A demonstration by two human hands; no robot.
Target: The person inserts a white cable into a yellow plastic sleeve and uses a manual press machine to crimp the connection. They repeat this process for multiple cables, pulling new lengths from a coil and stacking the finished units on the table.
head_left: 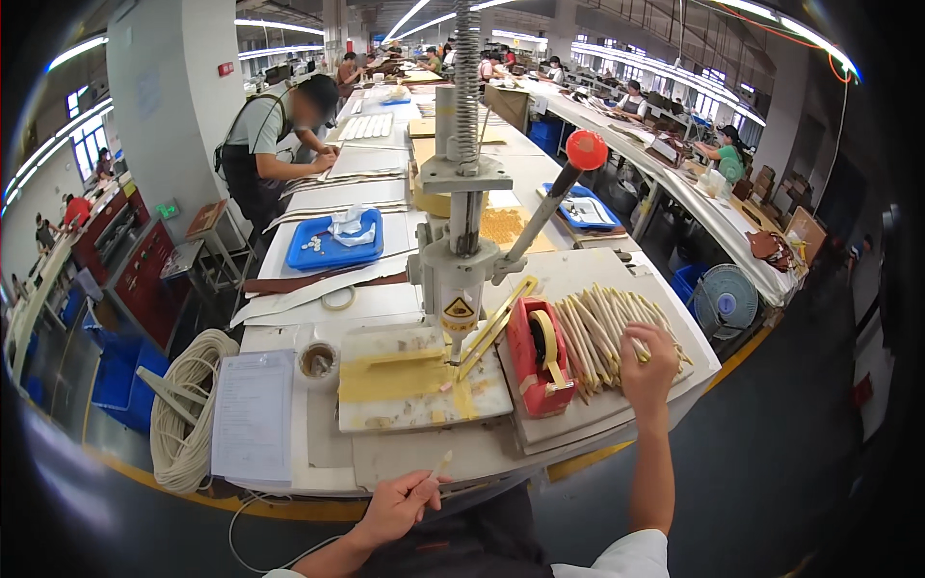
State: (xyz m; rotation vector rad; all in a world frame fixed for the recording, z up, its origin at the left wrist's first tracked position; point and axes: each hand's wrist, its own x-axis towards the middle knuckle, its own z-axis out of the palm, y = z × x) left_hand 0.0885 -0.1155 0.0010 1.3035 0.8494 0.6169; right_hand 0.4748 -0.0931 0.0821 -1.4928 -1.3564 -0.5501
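In my left hand (400, 506), low in front of the table edge, a short pale cord piece (443, 463) is pinched, its end pointing up. My right hand (647, 364) is over the right side of a pile of cream cord pieces (588, 337) with yellow-wrapped ends. Its fingers are curled at the cords; what they grip is partly hidden. Left of the pile stands a red tape dispenser (546, 371) with a tape roll. A hand press (461, 250) with a red-knobbed lever (586, 150) rises over a white board (414, 409) partly covered in yellow tape.
Left of the board are a round tape-like container (318, 360), a printed sheet (252, 414) and a coil of cream rope (188, 414). A blue tray (334, 241) lies farther back. Another person (279, 149) works at the table's left side. A fan (725, 299) stands to the right.
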